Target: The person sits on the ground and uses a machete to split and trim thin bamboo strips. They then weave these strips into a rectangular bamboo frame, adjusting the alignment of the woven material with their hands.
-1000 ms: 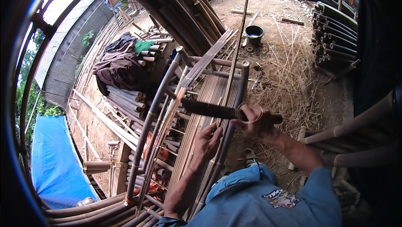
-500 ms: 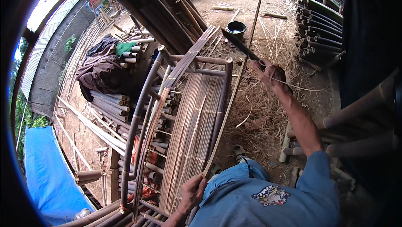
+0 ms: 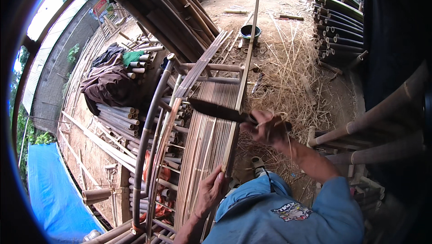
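Observation:
A long, narrow bamboo strip runs away from me, its near end pinched between the thumb and fingers of my left hand. My right hand is closed round the handle of a dark-bladed machete. The blade points left and lies across the strip, near its middle; whether its edge bites in cannot be made out. Under the blade's left part is a bench-like bamboo frame carrying a row of thin bamboo slats. A small bundle of slats lies over the frame's far end.
Bamboo shavings litter the ground to the right, with a dark bucket beyond. Stacked bamboo poles stand at the far right, and thick poles jut in nearer. Left are more poles under brown cloth and a blue tarp.
My right hand has come nearer and left, swinging the machete from beyond the strip to across it. The strip's far end has shifted left, and my left hand has moved slightly forward.

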A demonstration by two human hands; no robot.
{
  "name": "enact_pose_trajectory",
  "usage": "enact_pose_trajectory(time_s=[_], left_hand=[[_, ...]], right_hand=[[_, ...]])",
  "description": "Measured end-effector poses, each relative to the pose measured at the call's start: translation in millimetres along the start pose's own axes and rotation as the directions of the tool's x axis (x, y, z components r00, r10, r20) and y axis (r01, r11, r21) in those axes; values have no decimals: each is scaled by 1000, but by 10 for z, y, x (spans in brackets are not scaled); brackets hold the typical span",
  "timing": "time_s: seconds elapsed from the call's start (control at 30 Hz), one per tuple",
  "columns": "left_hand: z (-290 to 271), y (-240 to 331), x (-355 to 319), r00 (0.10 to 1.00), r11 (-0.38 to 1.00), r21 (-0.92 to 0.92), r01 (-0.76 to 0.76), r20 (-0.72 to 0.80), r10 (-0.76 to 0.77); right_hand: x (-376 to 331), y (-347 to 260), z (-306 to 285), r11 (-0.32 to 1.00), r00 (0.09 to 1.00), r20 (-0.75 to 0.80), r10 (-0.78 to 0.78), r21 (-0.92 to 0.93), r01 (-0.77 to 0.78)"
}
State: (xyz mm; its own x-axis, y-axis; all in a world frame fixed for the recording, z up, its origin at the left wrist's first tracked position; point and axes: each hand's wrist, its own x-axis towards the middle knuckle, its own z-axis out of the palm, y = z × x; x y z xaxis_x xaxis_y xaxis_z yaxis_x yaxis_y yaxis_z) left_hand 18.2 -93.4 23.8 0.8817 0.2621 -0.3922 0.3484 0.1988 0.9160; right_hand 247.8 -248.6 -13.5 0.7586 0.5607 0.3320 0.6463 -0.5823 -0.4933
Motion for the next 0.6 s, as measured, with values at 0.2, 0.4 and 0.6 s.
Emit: enact_pose_trajectory(time_s=[0.2, 0.4, 0.6], left_hand=[[-187, -292, -612, 990, 996, -6, 94, 106, -93], [-421, -414, -720, 938, 994, -26, 103, 335, -89], [165, 263, 469, 928, 932, -363, 14, 352, 124]], right_hand=[[667, 914, -574, 914, 910, -102, 403, 91, -395], [823, 710, -617, 353, 775, -105, 623, 922, -159], [599, -117, -209, 255, 834, 80, 546, 932, -256]])
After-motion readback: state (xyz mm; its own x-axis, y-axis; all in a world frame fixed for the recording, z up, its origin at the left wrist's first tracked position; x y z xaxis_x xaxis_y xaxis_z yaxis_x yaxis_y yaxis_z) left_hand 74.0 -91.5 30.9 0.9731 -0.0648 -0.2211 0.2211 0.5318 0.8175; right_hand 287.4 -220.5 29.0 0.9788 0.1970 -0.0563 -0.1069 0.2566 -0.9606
